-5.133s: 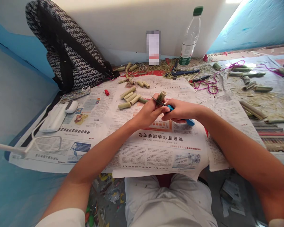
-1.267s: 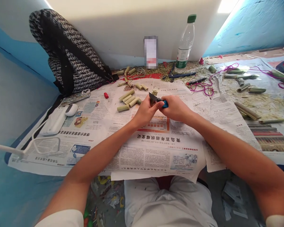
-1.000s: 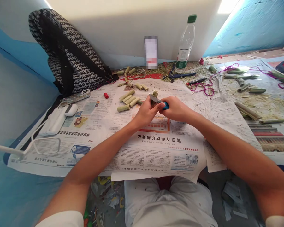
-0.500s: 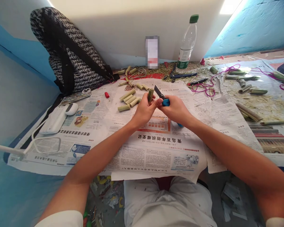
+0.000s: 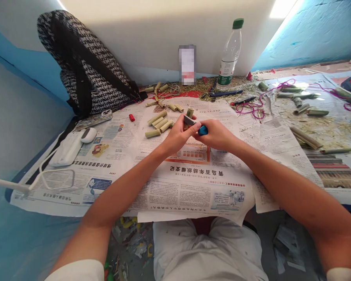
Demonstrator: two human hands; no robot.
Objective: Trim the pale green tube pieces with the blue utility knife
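Observation:
My left hand point(image 5: 179, 132) is closed round a short piece of green bamboo point(image 5: 190, 112), whose upper end stands out above the fingers. In my right hand point(image 5: 214, 132) is a utility knife point(image 5: 203, 130) with a blue handle. Its dark blade lies across the bamboo, close to my left thumb; whether it cuts in, I cannot tell. Both hands meet above a newspaper point(image 5: 204, 183). Left of them, several cut bamboo pieces point(image 5: 156, 117) lie in a loose group.
Behind stand a phone point(image 5: 187, 64) with a blurred screen and a plastic bottle point(image 5: 229, 54). A patterned bag point(image 5: 87, 62) leans at the back left, near a white device point(image 5: 68, 148). Purple string point(image 5: 251, 109), shavings and bamboo stalks point(image 5: 305, 138) spread over the right side.
The knife blade has swung from pointing up beside the bamboo to lying lower, across it. The bamboo has shifted slightly right in my left hand.

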